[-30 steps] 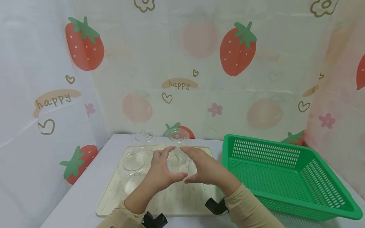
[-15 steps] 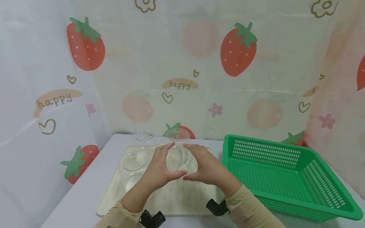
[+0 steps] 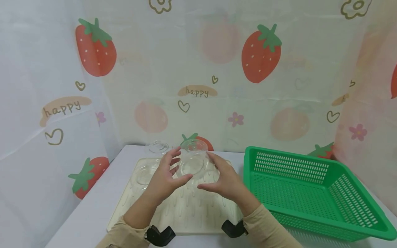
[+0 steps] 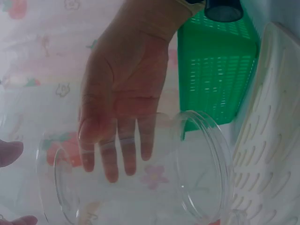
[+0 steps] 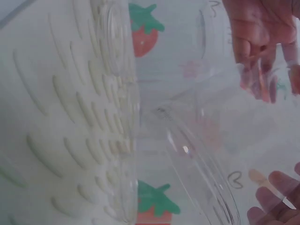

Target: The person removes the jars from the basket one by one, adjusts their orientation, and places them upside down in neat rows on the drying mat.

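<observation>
A clear jar (image 3: 193, 166) is between my two hands, with its ringed, rim-like end toward the cream ribbed tray (image 4: 269, 154) in the left wrist view. My left hand (image 3: 164, 175) lies along its left side, fingers spread behind and thumb in front. My right hand (image 3: 224, 177) curves round the other side. In the left wrist view, that right hand (image 4: 124, 103) shows through the clear wall, its fingers long behind the jar (image 4: 201, 168). The right wrist view shows the jar's rim (image 5: 201, 173) slanted above the tray (image 5: 61, 122), with the left hand's fingers (image 5: 262, 75) beyond.
Another clear jar (image 3: 144, 175) stands on the tray's left part. Two more clear vessels (image 3: 159, 147) (image 3: 194, 145) are behind, near the back cloth. A large green basket (image 3: 288, 186) takes up the right of the white table (image 3: 74, 220).
The jar between my hands has moved up in the head view, and its round end looks less tilted. My hands have spread apart a little, the left one shifting left.
</observation>
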`<move>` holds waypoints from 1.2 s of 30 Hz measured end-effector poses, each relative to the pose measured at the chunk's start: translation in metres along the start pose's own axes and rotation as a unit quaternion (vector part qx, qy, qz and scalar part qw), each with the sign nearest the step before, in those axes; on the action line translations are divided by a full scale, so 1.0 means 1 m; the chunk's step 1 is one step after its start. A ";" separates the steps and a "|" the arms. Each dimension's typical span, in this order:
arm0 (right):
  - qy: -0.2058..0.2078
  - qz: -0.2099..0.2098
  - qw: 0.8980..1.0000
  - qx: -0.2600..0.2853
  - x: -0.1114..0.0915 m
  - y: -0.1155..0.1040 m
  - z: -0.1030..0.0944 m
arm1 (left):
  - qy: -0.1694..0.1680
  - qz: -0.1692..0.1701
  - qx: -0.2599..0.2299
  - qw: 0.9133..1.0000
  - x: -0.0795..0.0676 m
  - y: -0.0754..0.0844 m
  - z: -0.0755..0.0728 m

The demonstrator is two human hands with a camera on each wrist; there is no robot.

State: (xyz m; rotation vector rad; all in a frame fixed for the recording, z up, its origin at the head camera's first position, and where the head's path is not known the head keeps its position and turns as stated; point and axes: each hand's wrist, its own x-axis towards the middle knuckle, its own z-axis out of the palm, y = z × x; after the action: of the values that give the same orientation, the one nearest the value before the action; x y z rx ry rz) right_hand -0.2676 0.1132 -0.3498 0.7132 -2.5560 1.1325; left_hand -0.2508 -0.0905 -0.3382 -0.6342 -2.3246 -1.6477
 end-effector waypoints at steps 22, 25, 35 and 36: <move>0.013 0.141 0.975 0.169 -0.014 0.022 0.044 | -0.005 -0.005 -0.078 0.997 -0.009 0.006 -0.016; 0.013 0.152 0.973 0.175 -0.015 0.027 0.047 | -0.007 -0.004 -0.085 0.996 -0.010 0.006 -0.018; -0.024 0.154 0.978 0.141 -0.017 0.035 0.051 | -0.009 -0.002 -0.100 0.995 -0.012 0.004 -0.020; -0.025 0.151 0.978 0.141 -0.018 0.036 0.052 | -0.008 -0.002 -0.101 0.995 -0.012 0.003 -0.020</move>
State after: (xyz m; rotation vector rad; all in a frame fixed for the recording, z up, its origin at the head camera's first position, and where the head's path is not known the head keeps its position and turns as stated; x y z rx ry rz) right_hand -0.2731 0.1011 -0.4136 0.4213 -2.6375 1.6172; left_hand -0.2396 -0.1113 -0.3334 -0.6837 -2.1880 -1.9027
